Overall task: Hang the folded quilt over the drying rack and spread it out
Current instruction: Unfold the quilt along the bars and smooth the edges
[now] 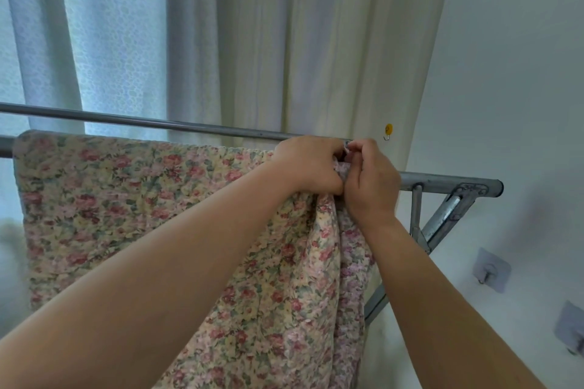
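Together left hand [308,167] and right hand [373,186] clutch the bunched quilt [126,199] on the rack [442,181], curtain [284,41] behind.

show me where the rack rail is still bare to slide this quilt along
Bare: the grey metal near rail between the right hand and its end cap, and the thin far rail behind. Only a short stub shows left of the pink floral quilt. Crowded where the left hand and right hand bunch the quilt's edge.
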